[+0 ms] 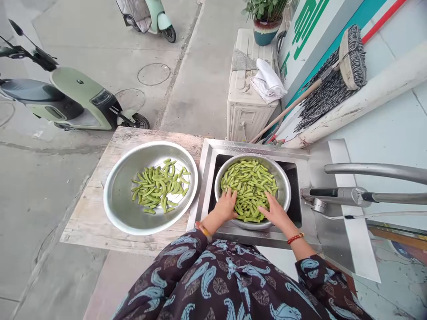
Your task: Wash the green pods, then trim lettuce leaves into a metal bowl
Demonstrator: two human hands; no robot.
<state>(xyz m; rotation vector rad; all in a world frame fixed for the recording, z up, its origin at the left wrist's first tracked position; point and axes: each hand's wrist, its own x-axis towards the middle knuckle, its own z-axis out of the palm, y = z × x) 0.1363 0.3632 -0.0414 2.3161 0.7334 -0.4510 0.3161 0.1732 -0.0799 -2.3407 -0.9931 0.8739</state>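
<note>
A steel bowl (286,192) full of green edamame pods (250,182) sits over the basin of a metal sink (206,178). My left hand (227,205) rests at the bowl's near left side, its fingertips touching the pods. On the near right side, my right hand (275,209) reaches over the rim with fingers spread onto the pods. Neither hand has a pod visibly gripped. To the left stands a wider steel basin (116,191) with a smaller heap of pods (160,184) on its bottom.
The wide basin stands on a wooden board (90,218). A faucet (336,194) juts in from the right. Behind the sink are a white cabinet-like unit (247,113) with a cloth (267,82), and a mop (320,89). A green scooter (76,93) is parked at left.
</note>
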